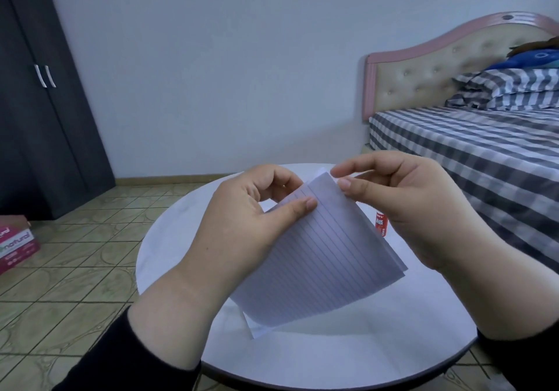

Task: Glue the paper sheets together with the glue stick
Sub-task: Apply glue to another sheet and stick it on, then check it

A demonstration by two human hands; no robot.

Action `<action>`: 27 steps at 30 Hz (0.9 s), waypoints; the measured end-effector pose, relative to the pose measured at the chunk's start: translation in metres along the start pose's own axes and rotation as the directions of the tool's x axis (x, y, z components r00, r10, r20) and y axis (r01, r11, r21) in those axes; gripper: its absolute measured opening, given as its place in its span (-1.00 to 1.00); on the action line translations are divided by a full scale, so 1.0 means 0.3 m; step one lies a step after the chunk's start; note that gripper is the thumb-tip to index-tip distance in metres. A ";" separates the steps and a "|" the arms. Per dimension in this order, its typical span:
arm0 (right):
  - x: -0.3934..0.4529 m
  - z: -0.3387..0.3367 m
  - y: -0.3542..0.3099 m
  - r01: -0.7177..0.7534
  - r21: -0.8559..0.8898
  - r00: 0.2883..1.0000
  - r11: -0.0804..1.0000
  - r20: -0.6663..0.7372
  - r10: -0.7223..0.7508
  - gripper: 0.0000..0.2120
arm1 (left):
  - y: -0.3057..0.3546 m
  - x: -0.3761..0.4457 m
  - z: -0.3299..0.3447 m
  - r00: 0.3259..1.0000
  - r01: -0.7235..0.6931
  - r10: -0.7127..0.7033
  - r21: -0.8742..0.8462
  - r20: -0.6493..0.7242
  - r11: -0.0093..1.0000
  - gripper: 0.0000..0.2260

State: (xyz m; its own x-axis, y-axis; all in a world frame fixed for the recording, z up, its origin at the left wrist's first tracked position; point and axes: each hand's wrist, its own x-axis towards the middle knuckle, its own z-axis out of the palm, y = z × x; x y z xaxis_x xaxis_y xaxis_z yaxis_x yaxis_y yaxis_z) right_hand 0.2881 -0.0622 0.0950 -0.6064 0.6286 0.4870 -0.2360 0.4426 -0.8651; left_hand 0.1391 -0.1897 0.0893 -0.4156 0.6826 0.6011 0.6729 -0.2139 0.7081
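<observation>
- The worktop [187,239] stands on the floor [90,239], in front of the wall [211,73].
- The paper sheets [320,257] are held above the middle of the worktop, between both hands.
- The left hand [242,227] is at the sheets' left edge, thumb on top near the far corner.
- The right hand [417,209] pinches the far top corner from the right.
- The glue stick [380,223] lies on the worktop, behind the sheets' right edge and beside the right hand.
- The wardrobe [39,103] stands far left against the wall.
- The boxes [15,245] sit stacked on the floor at the left, before the wardrobe.
- The bed [472,136] is to the right, beyond the worktop, with pillows [511,88] at its headboard [423,70].
</observation>
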 end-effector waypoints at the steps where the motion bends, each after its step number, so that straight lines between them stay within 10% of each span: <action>1: -0.004 0.001 -0.002 0.040 -0.041 0.999 0.998 -0.015 -0.041 -0.91 | -0.001 0.000 0.000 1.000 0.002 -0.002 -0.001 -0.005 1.000 -0.91; 6: -0.025 0.012 -0.012 0.258 -0.287 0.961 0.923 -0.021 -0.276 -0.83 | 0.001 -0.007 0.000 0.999 0.019 -0.020 -0.043 -0.028 0.999 -0.85; 27: -0.032 0.049 0.007 0.294 -0.333 0.922 0.896 -0.147 -0.357 -0.87 | -0.020 -0.028 0.030 0.988 -0.054 0.064 0.074 -0.141 0.996 -0.81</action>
State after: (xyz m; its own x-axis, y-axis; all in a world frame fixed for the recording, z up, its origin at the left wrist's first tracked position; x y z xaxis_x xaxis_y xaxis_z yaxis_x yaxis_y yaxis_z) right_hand 0.2822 -0.0769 0.0868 -0.3633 0.5158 0.7758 -0.1369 0.7941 -0.5921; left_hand 0.1440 -0.1879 0.0765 -0.4537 0.5619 0.6917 0.7380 -0.1982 0.6450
